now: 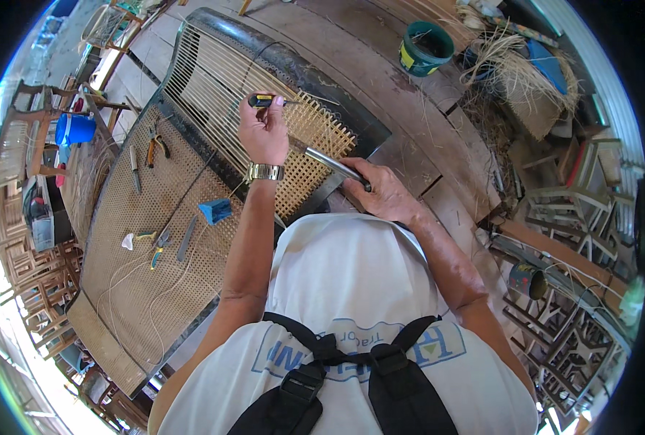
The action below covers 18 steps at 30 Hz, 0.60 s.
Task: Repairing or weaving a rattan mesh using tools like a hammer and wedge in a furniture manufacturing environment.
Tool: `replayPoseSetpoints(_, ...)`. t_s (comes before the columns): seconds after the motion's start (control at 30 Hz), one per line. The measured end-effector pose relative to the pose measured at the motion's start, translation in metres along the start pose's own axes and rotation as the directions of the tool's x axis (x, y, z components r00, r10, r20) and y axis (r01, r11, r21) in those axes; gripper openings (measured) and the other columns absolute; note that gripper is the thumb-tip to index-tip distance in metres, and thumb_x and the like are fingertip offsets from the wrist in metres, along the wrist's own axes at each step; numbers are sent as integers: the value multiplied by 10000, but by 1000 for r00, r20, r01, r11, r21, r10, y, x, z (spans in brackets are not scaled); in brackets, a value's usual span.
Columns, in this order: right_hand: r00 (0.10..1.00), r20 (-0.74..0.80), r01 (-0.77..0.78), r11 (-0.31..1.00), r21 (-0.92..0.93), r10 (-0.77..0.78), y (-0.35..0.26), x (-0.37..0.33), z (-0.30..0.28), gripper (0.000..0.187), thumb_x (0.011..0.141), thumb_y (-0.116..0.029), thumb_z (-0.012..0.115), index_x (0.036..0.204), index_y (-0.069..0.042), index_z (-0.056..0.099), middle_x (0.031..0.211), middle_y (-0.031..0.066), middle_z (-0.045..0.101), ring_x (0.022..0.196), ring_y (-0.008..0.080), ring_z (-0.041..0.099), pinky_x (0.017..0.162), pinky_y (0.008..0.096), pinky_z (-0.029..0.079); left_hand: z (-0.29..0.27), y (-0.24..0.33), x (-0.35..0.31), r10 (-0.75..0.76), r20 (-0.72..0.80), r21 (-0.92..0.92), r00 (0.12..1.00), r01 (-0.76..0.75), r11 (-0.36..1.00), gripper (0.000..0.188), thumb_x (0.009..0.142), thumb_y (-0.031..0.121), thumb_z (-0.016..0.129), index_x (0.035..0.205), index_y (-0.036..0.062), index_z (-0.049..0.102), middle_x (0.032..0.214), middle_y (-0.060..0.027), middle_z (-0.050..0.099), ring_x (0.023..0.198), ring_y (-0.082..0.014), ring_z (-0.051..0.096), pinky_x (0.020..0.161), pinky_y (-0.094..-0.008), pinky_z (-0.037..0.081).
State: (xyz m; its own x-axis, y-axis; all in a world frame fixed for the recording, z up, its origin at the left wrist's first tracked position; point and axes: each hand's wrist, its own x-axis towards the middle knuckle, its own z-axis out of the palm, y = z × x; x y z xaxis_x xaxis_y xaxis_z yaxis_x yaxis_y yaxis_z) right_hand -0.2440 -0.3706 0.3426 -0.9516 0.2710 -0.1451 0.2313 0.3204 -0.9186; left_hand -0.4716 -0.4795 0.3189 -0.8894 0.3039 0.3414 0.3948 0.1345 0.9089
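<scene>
A seamed, worn floor [430,138] spans the upper field; a ribbed pale wall [606,94] borders upper right; wooden chairs [43,272] crowd the left, bare frames [576,192] the right; bright light enters at left.

PASS: floor [371,71] between frame [366,127] and bucket [415,64] | BLOCK: metal tool [333,162]; blue block [215,211] by left forearm [251,246]

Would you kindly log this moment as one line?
Left hand: holds yellow-black tool; right hand: grips metal-shafted tool; below: woven cane panel

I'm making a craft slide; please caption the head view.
At a partly woven cane panel, the left hand holds a yellow-and-black tool, the right hand a metal-shafted tool.
</scene>
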Motion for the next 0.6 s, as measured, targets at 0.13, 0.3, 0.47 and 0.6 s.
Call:
replayPoseSetpoints(0.13, 998, -55, 33, 999, 29, -32, 7, 4, -5, 368, 1000, -190, 614, 1327, -21, 603, 1060, 255, 705, 988, 418, 701, 896, 467, 540, 0, 11, 2, -6, 43, 37, 999, 4, 999, 229, 968, 107, 746, 1147, 44, 618, 969, -19, 719, 827, -73, 662, 693, -234, 533)
replayPoseSetpoints(0.3, 980, -200, -3, 999, 49, 13, 1, -6, 3, 364, 989, -166, 629, 1318, -14, 601, 1050, 248, 710, 966, 417, 710, 859, 464, 551, -3, 13, 2, 49, 34, -120, 998, -45, 992, 222, 967, 96, 745, 1142, 50, 616, 969, -20, 719, 825, -71, 663, 688, -228, 530)
replayPoseSetpoints(0.47, 990, -105, 101, 994, 35, -96, 8, -7, 7, 363, 985, -157, 637, 1317, -14, 602, 1030, 244, 714, 945, 410, 716, 840, 451, 557, -2, 6, -5, -22, 89, 16, 996, 21, 1000, 225, 964, 97, 748, 1140, 51, 616, 977, -26, 719, 811, -69, 652, 687, -231, 531)
replayPoseSetpoints(0.6, 988, -150, -33, 998, 48, 40, -2, -4, 5, 353, 989, -160, 629, 1308, -12, 605, 1023, 248, 714, 942, 410, 718, 841, 450, 559, 1, 4, -6, -16, 87, 25, 996, 14, 1000, 231, 961, 99, 752, 1142, 52, 615, 975, -25, 719, 803, -67, 644, 687, -233, 531)
